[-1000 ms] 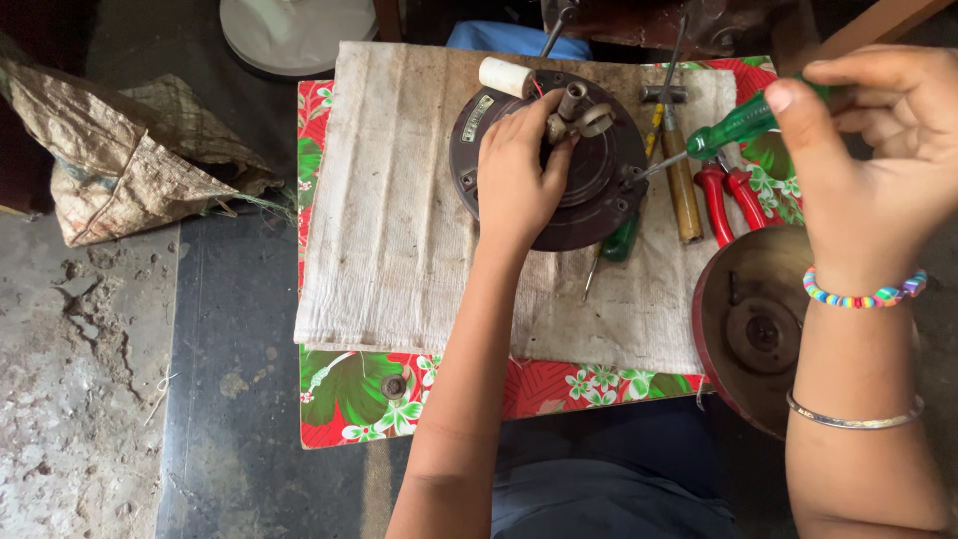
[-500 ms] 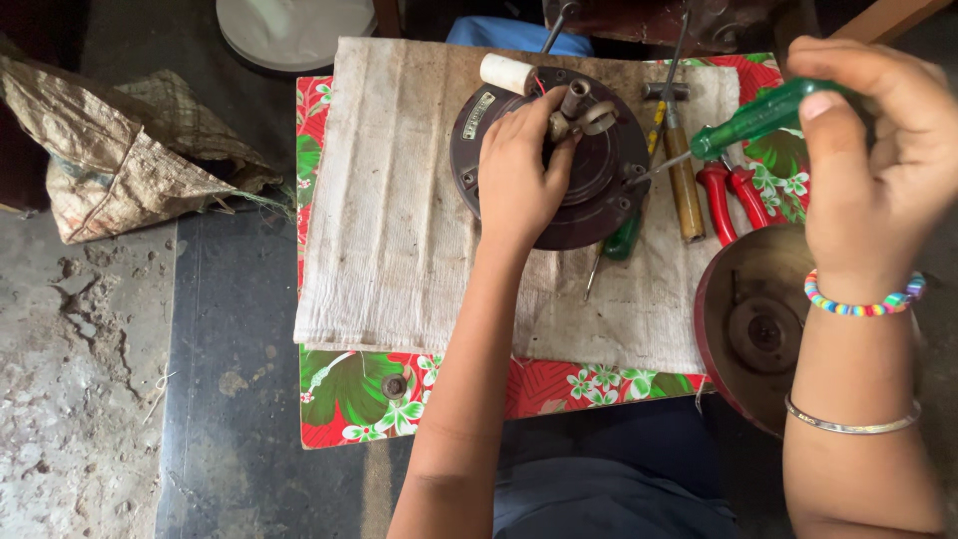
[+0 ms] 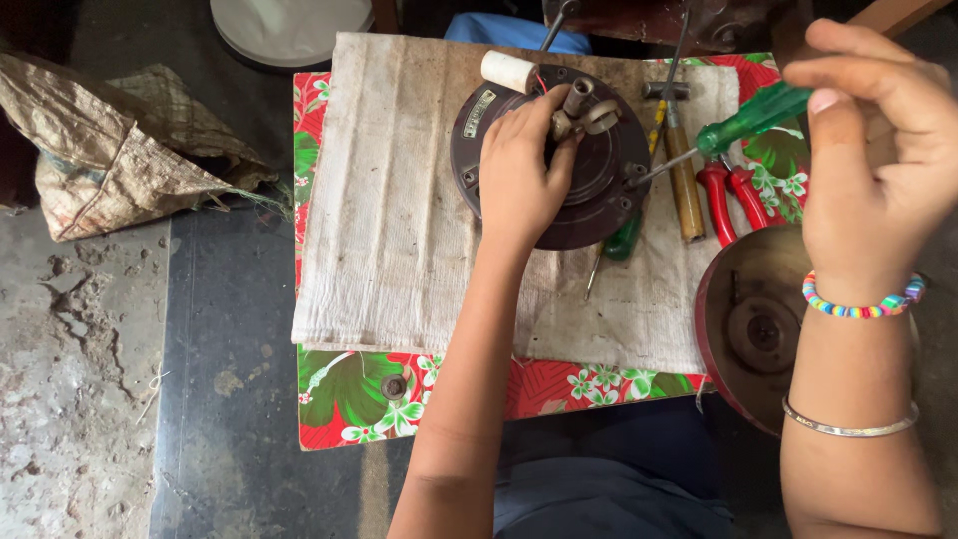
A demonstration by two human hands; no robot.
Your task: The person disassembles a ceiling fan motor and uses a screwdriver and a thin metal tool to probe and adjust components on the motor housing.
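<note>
A round dark brown motor housing (image 3: 599,190) with a metal shaft lies on a dirty white cloth (image 3: 399,230) over a red floral board. My left hand (image 3: 519,180) presses down on the housing beside the shaft. My right hand (image 3: 878,170) holds a green-handled screwdriver (image 3: 748,120) whose tip touches the housing's right rim. A white cylinder part (image 3: 509,70) hangs by wires at the housing's upper left.
Red-handled pliers (image 3: 723,195), a wooden-handled hammer (image 3: 682,170) and a second green screwdriver (image 3: 617,245) lie right of the housing. A rusty round cover (image 3: 738,349) sits under my right arm. A woven sack (image 3: 110,150) lies on the left floor, a white round object (image 3: 289,30) beyond.
My right hand has turned on the screwdriver handle, fingers regripping, while the tip stays at the housing's rim. My left hand stays put.
</note>
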